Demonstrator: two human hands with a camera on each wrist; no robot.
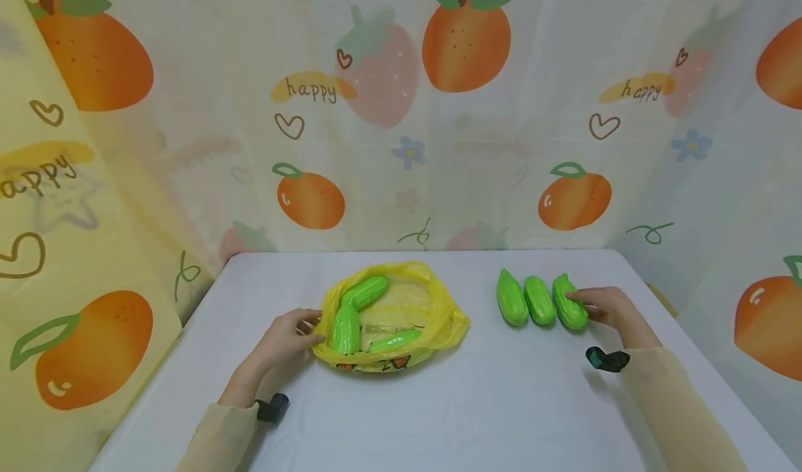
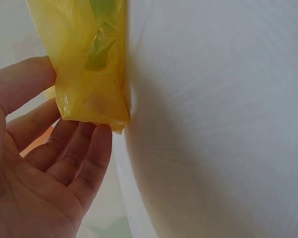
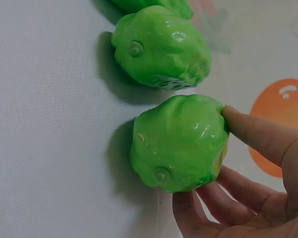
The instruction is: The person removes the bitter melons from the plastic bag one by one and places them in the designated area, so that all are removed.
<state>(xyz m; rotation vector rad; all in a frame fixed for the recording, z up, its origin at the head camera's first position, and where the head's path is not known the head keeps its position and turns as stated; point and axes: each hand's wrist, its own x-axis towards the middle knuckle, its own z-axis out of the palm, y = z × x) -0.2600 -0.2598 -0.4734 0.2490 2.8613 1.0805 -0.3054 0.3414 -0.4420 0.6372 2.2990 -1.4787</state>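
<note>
A yellow plastic bag point(image 1: 450, 319) lies with its mouth spread wide, and several glossy green gourds point(image 1: 347, 329) are inside it. My left hand point(image 1: 289, 336) holds the bag's left edge; in the left wrist view the thumb point(image 2: 27, 82) and fingers lie on either side of the thin plastic. To the right, three more green gourds lie side by side. My right hand point(image 1: 608, 308) grips the rightmost gourd point(image 3: 181, 144), thumb on one side and fingers on the other. That gourd is lumpy and shiny, with a small round nub at its end. Beside it lies the middle gourd point(image 1: 540, 301).
The leftmost gourd point(image 1: 512, 298) of the row lies right of the bag. Everything rests on a white table point(image 1: 438, 416). A fruit-printed curtain point(image 1: 438, 145) hangs behind the table and along both sides. Dark wrist cameras point(image 1: 273, 408) sit on both cuffs.
</note>
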